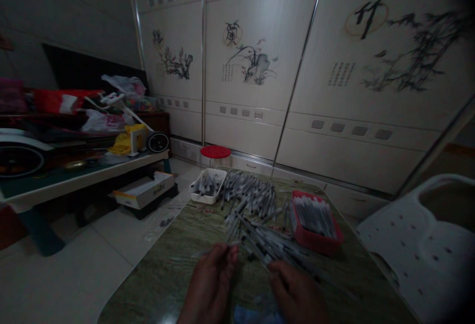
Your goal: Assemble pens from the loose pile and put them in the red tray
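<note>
My left hand point(212, 280) is above the near part of the table, its fingers curled. A thin, pale, blurred pen shows at its fingertips. To its right, my right hand point(296, 289) is closed at the near edge of a loose heap of pens point(272, 242). Its thumb and forefinger meet the end of a grey pen point(259, 252). Beyond both hands lies a larger pile of clear and grey pens point(250, 190). Low between my wrists is a blue, partly see-through item point(256, 314), too blurred to name.
The green marbled table point(159, 274) carries a white basket point(218, 196) of dark pen parts at far left and a red box point(321, 246) packed with pens at right. A white chair point(426, 230) stands right; a red stool point(215, 152) stands behind. A cluttered bench point(92, 178) is left.
</note>
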`<state>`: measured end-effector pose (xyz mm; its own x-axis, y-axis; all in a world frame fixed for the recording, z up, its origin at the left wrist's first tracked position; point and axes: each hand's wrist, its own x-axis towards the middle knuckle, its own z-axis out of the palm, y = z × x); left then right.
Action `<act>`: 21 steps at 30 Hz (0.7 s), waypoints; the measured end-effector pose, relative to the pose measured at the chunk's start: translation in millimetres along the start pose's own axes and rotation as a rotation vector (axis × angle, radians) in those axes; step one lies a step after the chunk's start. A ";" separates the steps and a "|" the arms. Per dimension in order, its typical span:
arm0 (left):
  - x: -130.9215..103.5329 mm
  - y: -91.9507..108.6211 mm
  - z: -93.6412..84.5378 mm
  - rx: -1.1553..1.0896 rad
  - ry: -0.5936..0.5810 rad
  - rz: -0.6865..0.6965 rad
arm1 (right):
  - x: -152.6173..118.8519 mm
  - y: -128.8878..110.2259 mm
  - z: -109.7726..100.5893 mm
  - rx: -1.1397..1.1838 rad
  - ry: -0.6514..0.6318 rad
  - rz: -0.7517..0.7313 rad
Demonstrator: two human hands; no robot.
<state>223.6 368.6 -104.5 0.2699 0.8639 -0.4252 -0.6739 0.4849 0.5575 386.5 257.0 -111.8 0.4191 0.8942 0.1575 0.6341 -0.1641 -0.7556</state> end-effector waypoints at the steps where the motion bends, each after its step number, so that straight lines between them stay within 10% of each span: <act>1: 1.1 0.7 0.3 -0.003 0.005 0.001 | 4.4 -5.1 0.1 -0.069 -0.050 -0.013; 21: 4.1 5.5 -2.7 -0.028 0.021 -0.034 | 44.2 -41.2 34.7 -0.588 -0.211 -0.145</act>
<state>219.1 374.5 -105.1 0.2786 0.8436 -0.4590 -0.6838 0.5099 0.5219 356.3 317.8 -95.8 0.2037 0.9773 0.0584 0.9503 -0.1830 -0.2517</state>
